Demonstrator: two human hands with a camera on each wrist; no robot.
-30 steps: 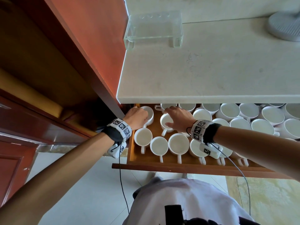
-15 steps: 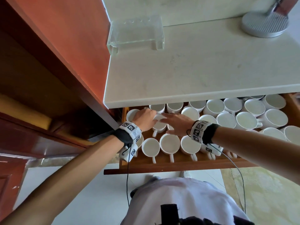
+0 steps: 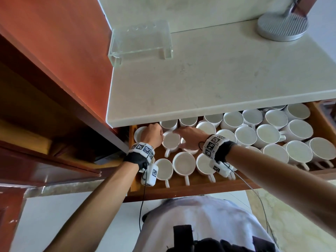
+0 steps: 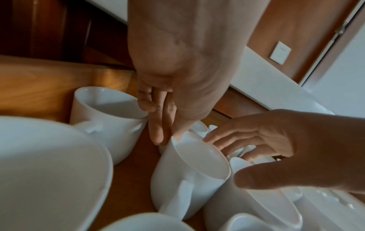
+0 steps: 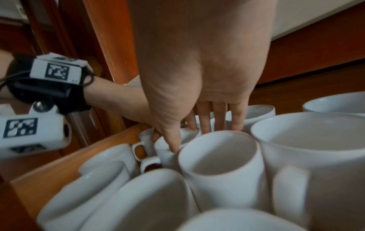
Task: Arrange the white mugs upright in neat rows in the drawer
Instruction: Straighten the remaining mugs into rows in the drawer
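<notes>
An open wooden drawer [image 3: 190, 188] under the counter holds many upright white mugs. One white mug [image 3: 171, 140] [image 4: 189, 171] stands in the second row at the left, its handle toward me. My left hand [image 3: 152, 136] [image 4: 168, 137] touches its left side with straight fingers. My right hand [image 3: 187, 137] [image 4: 256, 148] [image 5: 197, 132] reaches over from the right, its spread fingertips on the far rim. Neither hand grips the mug. A corner mug [image 4: 106, 107] stands just left of my left hand. Three front-row mugs [image 3: 184, 163] have handles facing me.
The white counter [image 3: 200, 79] overhangs the back of the drawer and hides the rearmost mugs. Crowded mugs [image 3: 269, 133] fill the drawer's right side. A clear acrylic stand [image 3: 141, 40] and a grey round base [image 3: 283, 28] sit on the counter. A wooden cabinet wall [image 3: 63, 42] rises at left.
My left hand has left the corner mug and moved right to the second-row mug. My right hand stays at that mug's other side. The head view has shifted.
</notes>
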